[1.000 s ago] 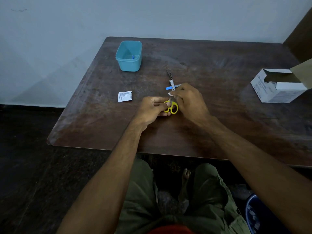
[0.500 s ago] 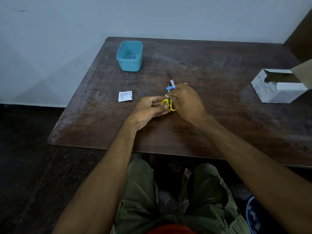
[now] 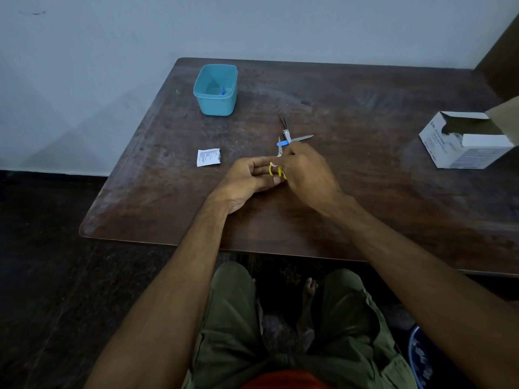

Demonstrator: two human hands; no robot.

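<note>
Small scissors (image 3: pixel 279 153) with yellow handles are held just above the dark wooden table (image 3: pixel 365 192), blades pointing away from me. My right hand (image 3: pixel 307 175) grips them from the right and covers most of the handles. My left hand (image 3: pixel 248 178) lies palm up, its fingertips curled at the yellow loops, with a small whitish bit at the index tip. Just beyond the hands lie dark tweezers (image 3: pixel 282 119), a blue strip (image 3: pixel 284 143) and a thin metal tool (image 3: pixel 303 138).
A teal plastic tub (image 3: pixel 215 89) stands at the back left with a small blue piece inside. A white sachet (image 3: pixel 208 157) lies left of my hands. An open white carton (image 3: pixel 466 141) sits at the right edge. My knees are under the table's near edge.
My right hand has closed further over the yellow handles, hiding most of them. Both hands have shifted slightly away from me. The things on the table have not moved.
</note>
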